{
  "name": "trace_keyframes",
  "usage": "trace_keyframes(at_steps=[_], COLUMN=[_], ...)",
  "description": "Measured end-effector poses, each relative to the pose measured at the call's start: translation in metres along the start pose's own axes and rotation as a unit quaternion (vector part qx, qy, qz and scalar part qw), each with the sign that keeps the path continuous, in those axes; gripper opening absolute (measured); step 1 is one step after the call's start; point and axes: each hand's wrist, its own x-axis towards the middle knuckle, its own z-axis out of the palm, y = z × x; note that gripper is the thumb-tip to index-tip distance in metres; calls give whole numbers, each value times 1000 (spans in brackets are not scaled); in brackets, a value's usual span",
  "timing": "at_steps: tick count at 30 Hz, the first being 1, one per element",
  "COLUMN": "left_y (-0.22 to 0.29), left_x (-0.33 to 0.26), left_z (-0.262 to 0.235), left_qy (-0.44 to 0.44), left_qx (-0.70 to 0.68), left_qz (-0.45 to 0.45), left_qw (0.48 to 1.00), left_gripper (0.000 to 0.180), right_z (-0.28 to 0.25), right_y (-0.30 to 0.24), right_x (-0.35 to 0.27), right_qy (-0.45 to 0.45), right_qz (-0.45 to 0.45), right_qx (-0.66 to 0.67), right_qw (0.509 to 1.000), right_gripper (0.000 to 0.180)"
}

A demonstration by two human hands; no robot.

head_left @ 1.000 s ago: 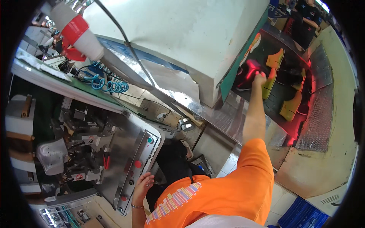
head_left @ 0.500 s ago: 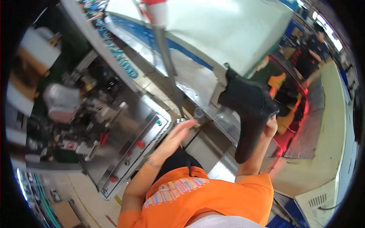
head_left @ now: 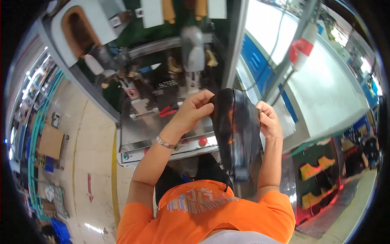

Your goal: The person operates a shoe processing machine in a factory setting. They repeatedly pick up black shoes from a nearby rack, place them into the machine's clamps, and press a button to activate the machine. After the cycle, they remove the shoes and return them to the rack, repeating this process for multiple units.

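A black boot upper (head_left: 235, 130) hangs in front of my chest, a seam running down its middle. Its left edge is pinched in the fingers of my left hand (head_left: 197, 106). My right hand (head_left: 269, 120) grips the opposite edge at about the same height. Beyond my hands, inside the machine, stands a pale foot-shaped form (head_left: 192, 51) on a white post. Red-handled pliers (head_left: 168, 110) lie on the metal worktop (head_left: 183, 129), near my left wrist.
A red button (head_left: 203, 141) and a green button (head_left: 125, 156) sit along the machine's front edge. A red-and-white connector (head_left: 301, 52) hangs by a post. Yellow boot parts (head_left: 310, 171) lie under red light at right. Far left is a cardboard box (head_left: 51, 140).
My view has turned left to face the machine. The boot upper, held only by my right hand before, has come in front of me, and my left hand has taken hold of it too.
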Motion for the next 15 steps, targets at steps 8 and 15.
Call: trace_keyframes(at_steps=[8,15], left_y=[102,79], left_x=[40,84], left_z=[-51,-102], left_qy=[241,258], left_qx=[115,-38], left_qz=[171,139], left_qw=[949,955], left_gripper=[18,13], right_z=[68,41], right_y=[-38,-11], right_x=[165,227], right_qy=[119,190], right_qz=[-111,-84], right_qx=[-86,41], right_qw=[983,977], right_gripper=[10,9])
